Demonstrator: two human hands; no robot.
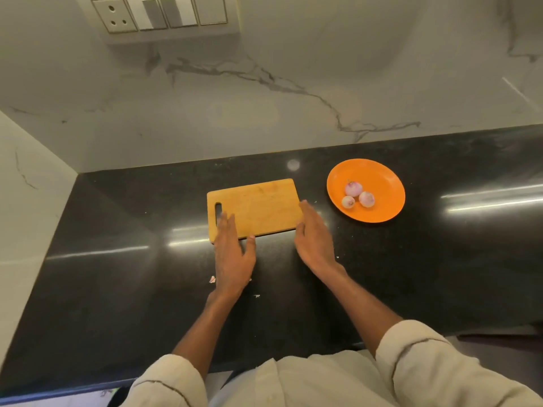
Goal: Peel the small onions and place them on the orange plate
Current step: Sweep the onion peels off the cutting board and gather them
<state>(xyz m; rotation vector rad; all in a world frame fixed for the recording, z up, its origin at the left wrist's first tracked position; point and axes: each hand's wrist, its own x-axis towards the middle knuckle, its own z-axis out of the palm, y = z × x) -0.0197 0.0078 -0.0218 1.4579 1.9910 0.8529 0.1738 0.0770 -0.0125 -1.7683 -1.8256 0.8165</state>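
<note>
Nearest the camera are two cream sleeves, rolled up the forearms, the left sleeve and the right sleeve, with both bare arms reaching forward over the dark polished table. A few pale scraps of onion skin lie on the table beside the left wrist. The left hand lies flat, its fingers straight and close together on the near left corner of the wooden cutting board, just below the handle slot, while the thumb stretches apart to touch the board's near edge; it grips nothing. The right hand is held edge-on against the board's right side, its fingers straight and pressed together, the tips at the board's right edge, holding nothing. Farther back and to the right, well apart from the board, sits the orange plate, carrying three small peeled onions clustered and touching one another near its middle. Beyond the table rises a white marble wall with grey veins, and high on it at the left is a switch panel with a socket
</note>
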